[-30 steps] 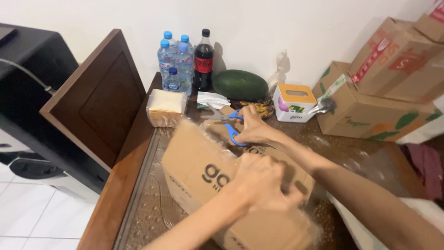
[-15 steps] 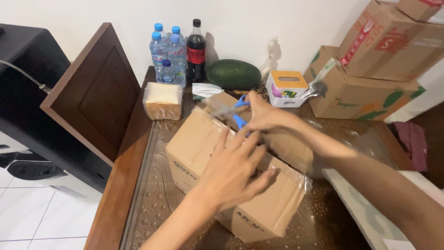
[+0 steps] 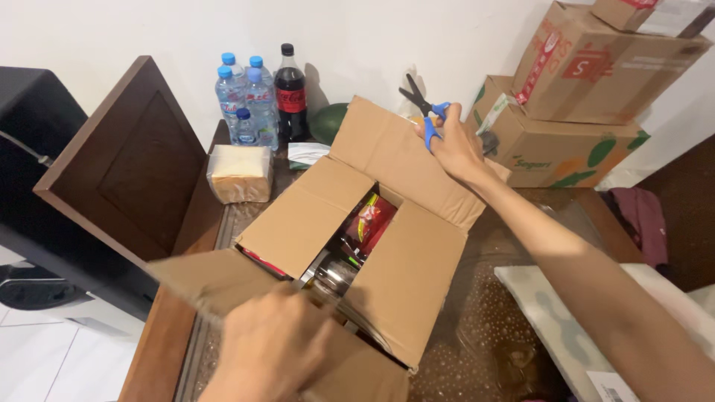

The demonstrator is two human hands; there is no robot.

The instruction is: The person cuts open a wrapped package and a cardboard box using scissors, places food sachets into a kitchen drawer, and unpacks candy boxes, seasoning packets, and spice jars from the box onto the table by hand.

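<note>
my right hand (image 3: pixel 456 146) is curled shut through the blue loops of the scissors (image 3: pixel 421 108), blades pointing up and away toward the wall, and the heel of that hand presses the far flap of the cardboard box (image 3: pixel 406 272) back. my left hand (image 3: pixel 272 348) lies low in view on the near flap, fingers bent down over it; whether they pinch its edge or only push it flat i cannot tell.

the box sits in the middle of the table (image 3: pixel 488 327), on its clear bubbly cover, all four flaps spread, with a red packet (image 3: pixel 370 218) and something shiny showing in the gap. i judge the cardboard stiff but light, and the flaps will bend at their creases, so they are poor handles. packed as it is, the box probably has some weight; i would grip it low on two opposite walls or under the bottom corners. the plastic cover looks slick, so it may slide.

further out stand a bagged loaf of bread (image 3: pixel 240 173), water bottles (image 3: pixel 242 100), a dark soda bottle (image 3: pixel 290 89), and stacked cartons (image 3: pixel 573 112) to the right.
</note>
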